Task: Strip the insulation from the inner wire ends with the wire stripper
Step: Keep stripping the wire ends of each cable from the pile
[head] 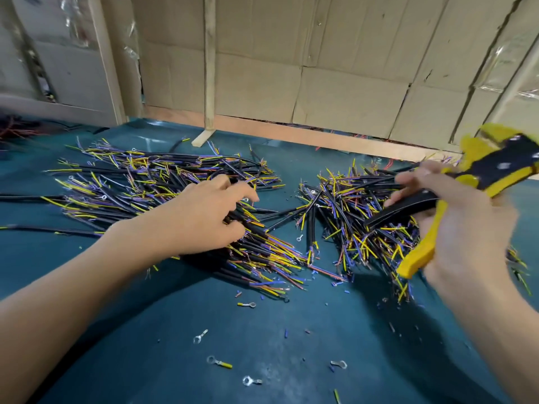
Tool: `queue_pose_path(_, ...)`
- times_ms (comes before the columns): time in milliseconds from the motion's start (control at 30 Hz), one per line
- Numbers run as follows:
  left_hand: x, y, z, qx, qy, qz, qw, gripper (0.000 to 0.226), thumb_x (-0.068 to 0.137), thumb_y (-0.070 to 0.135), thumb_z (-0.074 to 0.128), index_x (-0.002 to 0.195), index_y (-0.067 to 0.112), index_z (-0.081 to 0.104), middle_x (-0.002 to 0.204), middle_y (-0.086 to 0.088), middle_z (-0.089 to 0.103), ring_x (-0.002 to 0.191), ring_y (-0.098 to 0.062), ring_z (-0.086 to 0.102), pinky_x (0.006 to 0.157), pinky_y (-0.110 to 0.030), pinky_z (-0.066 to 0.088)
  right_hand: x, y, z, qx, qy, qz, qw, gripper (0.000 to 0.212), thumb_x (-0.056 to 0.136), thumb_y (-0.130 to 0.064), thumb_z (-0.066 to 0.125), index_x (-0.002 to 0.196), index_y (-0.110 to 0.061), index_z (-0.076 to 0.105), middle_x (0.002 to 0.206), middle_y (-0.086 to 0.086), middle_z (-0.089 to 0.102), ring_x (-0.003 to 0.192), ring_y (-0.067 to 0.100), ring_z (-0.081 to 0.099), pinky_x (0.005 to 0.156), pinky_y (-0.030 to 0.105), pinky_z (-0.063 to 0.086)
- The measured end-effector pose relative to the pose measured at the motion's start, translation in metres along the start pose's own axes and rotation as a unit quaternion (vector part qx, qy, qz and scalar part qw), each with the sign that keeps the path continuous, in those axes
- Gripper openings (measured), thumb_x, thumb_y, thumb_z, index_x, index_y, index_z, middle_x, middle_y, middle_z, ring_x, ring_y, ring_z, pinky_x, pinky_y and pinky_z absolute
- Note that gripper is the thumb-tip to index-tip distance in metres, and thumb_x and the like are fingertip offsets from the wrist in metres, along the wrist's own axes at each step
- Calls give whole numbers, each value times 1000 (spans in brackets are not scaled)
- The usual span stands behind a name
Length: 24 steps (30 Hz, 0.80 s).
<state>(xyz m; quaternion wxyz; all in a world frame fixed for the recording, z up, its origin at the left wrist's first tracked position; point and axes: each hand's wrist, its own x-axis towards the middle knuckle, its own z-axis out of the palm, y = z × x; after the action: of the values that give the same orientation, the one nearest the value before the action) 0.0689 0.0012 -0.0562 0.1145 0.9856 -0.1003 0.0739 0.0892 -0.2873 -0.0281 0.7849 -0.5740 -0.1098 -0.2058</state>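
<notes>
Wires (pixel 163 182) lie in two heaps on the green mat (pixel 262 345). The left hand (pixel 204 217) digs into the left heap, fingers curled round a black cable; the right hand (pixel 455 228) grips the stripper (pixel 472 185) over the right heap (pixel 358 217). Picking is under way; next the cable's ends must meet the stripper's head.

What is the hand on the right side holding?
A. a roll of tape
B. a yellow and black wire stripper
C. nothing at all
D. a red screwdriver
B: the right hand is curled round the handles of the yellow and black wire stripper, lifted above the right pile of wires, while the left hand reaches into the left pile of wires.
</notes>
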Motion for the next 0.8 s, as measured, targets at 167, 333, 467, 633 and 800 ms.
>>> queue_pose_path(167,6,2,-5,61,-47,47,996,24,98,44,54,117,55,63,112,14,46,108,-15,42,103,-40,37,-25,13,25,51,-87,191,976,14,89,-20,68,88,-7,62,66,10,60,60,30,62,71,55,61)
queue_pose_path(333,6,4,-3,-9,-42,108,993,13,99,25,59,105,28,70,108,11,52,107,-10,51,90,-12,33,-30,18,26,3,-234,205,950,43,87,-4,67,121,1,41,85,25,65,66,36,57,63,57,56)
queue_pose_path(467,-4,7,4,53,35,173,983,19,103,21,51,110,16,67,106,0,58,101,-20,57,88,-24,39,-24,17,19,-108,-305,200,925,46,85,-23,68,120,-4,44,99,18,75,75,42,68,72,58,57)
queue_pose_path(633,-7,11,-1,87,167,232,954,9,99,4,57,101,5,66,95,-9,63,87,-32,62,85,-42,45,-27,19,18,-35,-233,221,946,21,89,-26,67,89,-5,64,82,21,66,67,42,67,68,51,59)
queue_pose_path(800,-11,11,-2,19,223,243,944,20,101,10,47,111,6,63,102,-5,62,95,-26,59,89,-39,46,-27,15,19,-54,-176,114,976,11,84,-2,74,81,-13,72,97,23,73,68,36,69,69,45,61)
